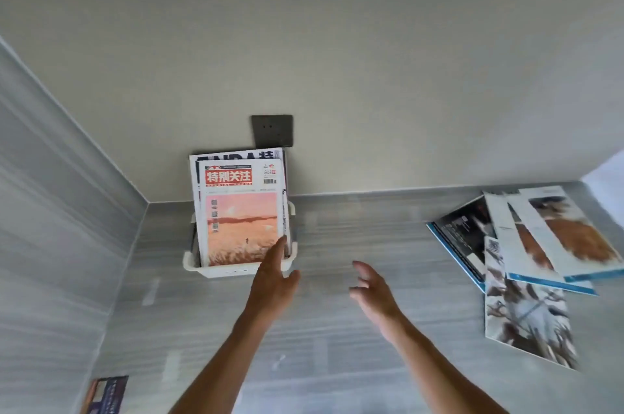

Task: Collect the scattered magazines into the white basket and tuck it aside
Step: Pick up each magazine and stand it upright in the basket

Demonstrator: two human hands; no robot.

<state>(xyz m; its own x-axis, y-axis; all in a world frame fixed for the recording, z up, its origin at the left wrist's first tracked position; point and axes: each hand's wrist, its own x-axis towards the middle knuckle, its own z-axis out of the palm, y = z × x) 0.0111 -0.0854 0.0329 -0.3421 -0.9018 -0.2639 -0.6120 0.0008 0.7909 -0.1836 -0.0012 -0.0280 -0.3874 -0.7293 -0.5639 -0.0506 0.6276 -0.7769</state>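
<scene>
My left hand [275, 273] is at the near right corner of the white basket [236, 270]. Its fingers are straight and touch the pink magazine [241, 211] that stands in the basket. It is not holding anything. My right hand [373, 288] is in the air to the right of the basket, loose, with nothing in its grip.

The basket sits on the worktop [354, 234] against the wall, below the dark socket [272, 131]. More magazines stand behind the pink one.

Far to the right of the basket lies a messy pile of magazines [526, 251]. Another magazine [105, 395] lies near and left of the basket.

I think I should nudge the pink one straight so it does not tip. Then I reach right, square up the pile, and lift it with both hands.
</scene>
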